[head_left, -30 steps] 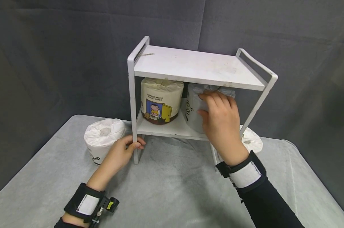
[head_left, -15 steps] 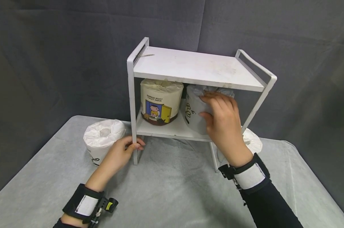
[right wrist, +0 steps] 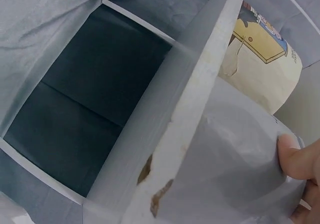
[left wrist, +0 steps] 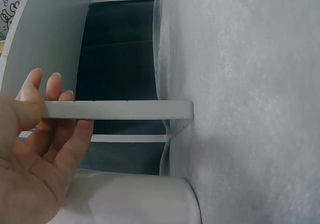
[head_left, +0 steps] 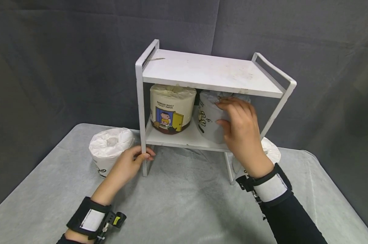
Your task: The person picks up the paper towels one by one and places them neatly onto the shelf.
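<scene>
A white two-tier shelf rack [head_left: 214, 73] stands on the table. In the head view my left hand [head_left: 130, 162] grips its front left leg [head_left: 144, 166], fingers curled round the bar in the left wrist view. On the lower tier, my right hand [head_left: 242, 132] holds a white-wrapped toilet roll [head_left: 210, 127] with a cartoon print; the right wrist view has the thumb against the wrapper [right wrist: 235, 154], and the fingers are partly cut off at the frame edge. To its left on that tier sits a cream toilet roll [head_left: 167, 105] with a blue and yellow picture.
A white toilet roll [head_left: 110, 145] stands on the table by my left hand. Another white roll [head_left: 270, 150] is behind my right wrist, partly hidden. Grey cloth [head_left: 184, 203] covers the table, and a dark curtain [head_left: 80, 61] hangs behind.
The white roll on the tier has turned slightly, bringing its cartoon print further into view. My right hand and forearm have shifted a little to the right. The left hand still grips the leg.
</scene>
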Demonstrator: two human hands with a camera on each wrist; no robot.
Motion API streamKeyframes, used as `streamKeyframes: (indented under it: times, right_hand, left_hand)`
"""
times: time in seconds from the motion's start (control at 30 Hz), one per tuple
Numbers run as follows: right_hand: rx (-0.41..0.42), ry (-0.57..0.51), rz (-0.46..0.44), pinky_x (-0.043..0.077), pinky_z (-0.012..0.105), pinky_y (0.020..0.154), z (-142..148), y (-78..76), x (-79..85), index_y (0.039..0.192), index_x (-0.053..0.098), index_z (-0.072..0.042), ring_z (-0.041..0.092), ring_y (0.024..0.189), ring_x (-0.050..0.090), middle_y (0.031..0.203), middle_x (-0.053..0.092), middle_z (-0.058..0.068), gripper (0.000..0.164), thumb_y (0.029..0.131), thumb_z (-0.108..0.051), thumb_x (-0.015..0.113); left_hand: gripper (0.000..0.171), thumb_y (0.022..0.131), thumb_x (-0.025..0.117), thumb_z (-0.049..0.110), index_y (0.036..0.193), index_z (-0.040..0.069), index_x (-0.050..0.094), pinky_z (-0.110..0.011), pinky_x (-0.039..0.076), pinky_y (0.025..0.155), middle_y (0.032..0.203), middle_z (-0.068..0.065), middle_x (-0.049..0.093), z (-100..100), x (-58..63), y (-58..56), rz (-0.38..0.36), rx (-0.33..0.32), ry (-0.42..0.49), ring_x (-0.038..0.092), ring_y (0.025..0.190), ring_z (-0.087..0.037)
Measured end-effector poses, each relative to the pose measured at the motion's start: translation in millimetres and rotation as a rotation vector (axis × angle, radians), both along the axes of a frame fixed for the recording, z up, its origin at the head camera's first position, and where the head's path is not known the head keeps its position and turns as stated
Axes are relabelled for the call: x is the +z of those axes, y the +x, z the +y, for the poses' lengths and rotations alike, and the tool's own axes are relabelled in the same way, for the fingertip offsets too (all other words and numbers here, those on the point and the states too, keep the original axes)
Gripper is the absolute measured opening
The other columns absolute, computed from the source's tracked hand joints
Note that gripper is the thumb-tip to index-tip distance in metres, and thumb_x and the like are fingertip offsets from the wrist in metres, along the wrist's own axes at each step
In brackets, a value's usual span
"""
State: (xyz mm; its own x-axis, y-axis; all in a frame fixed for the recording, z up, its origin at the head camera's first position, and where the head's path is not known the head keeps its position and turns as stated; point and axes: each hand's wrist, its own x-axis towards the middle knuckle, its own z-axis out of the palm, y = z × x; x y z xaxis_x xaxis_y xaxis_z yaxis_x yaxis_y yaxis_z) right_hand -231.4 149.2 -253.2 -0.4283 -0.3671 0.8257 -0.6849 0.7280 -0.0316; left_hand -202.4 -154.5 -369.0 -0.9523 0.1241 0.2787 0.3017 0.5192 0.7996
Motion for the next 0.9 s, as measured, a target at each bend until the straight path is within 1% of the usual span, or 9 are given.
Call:
streamKeyframes:
  times: [0.17, 0.33, 0.57, 0.67, 0.77, 0.9]
  right_hand:
    - [-0.012, -0.001, -0.023, 0.024, 0.045, 0.112, 2.4, -0.2, 0.7, 0.116, 0.062, 0.001, 0.031, 0.128, 0.048, 0.128, 0.062, 0.014, 0.042, 0.077, 0.009, 0.076]
    - [-0.03, -0.004, -0.038, 0.024, 0.046, 0.112, 3.3, 0.3, 2.5, 0.116, 0.062, 0.001, 0.031, 0.127, 0.049, 0.127, 0.062, 0.013, 0.045, 0.075, 0.011, 0.076]
    - [-0.087, 0.012, -0.073, 0.022, 0.051, 0.112, 0.0, 4.0, 5.8, 0.12, 0.061, -0.001, 0.031, 0.126, 0.049, 0.126, 0.062, 0.013, 0.049, 0.075, 0.013, 0.076]
    - [-0.108, 0.024, -0.081, 0.022, 0.052, 0.113, -2.1, 5.9, 7.1, 0.122, 0.06, -0.001, 0.032, 0.126, 0.049, 0.127, 0.061, 0.012, 0.051, 0.076, 0.013, 0.075]
    - [-0.12, 0.036, -0.078, 0.023, 0.052, 0.112, -4.1, 7.4, 8.2, 0.123, 0.059, -0.001, 0.033, 0.125, 0.049, 0.127, 0.06, 0.013, 0.05, 0.077, 0.011, 0.075]
    - [-0.132, 0.043, -0.069, 0.025, 0.052, 0.111, -6.2, 8.2, 9.2, 0.125, 0.057, 0.0, 0.034, 0.123, 0.05, 0.125, 0.061, 0.015, 0.046, 0.083, 0.0, 0.075]
  left_hand:
    - [0.018, 0.101, 0.056, 0.011, 0.106, 0.004, 0.071, -0.043, 0.048, 0.084, 0.094, -0.006, 0.073, -0.2, 1.4, 0.5, -0.003, 0.0, -0.005, 0.066, 0.097, -0.026]
    - [0.017, 0.101, 0.056, 0.01, 0.105, 0.005, 0.072, -0.042, 0.047, 0.083, 0.093, -0.006, 0.073, 0.3, 2.4, 1.2, 0.004, 0.002, -0.013, 0.065, 0.096, -0.026]
    - [0.017, 0.101, 0.056, 0.01, 0.105, 0.005, 0.072, -0.043, 0.047, 0.084, 0.093, -0.006, 0.073, 0.7, 2.1, 1.6, 0.002, 0.003, -0.011, 0.066, 0.096, -0.026]
    - [0.017, 0.101, 0.056, 0.01, 0.105, 0.005, 0.072, -0.043, 0.047, 0.084, 0.093, -0.005, 0.072, 0.9, 1.9, 1.7, 0.002, 0.003, -0.009, 0.065, 0.096, -0.026]
    - [0.017, 0.101, 0.056, 0.01, 0.105, 0.005, 0.072, -0.043, 0.047, 0.084, 0.093, -0.006, 0.072, 0.7, 1.4, 0.9, 0.003, 0.003, -0.005, 0.065, 0.096, -0.026]
    - [0.017, 0.101, 0.056, 0.01, 0.104, 0.004, 0.071, -0.043, 0.048, 0.084, 0.092, -0.006, 0.072, 0.6, 0.7, 0.1, 0.007, 0.002, -0.003, 0.065, 0.096, -0.026]
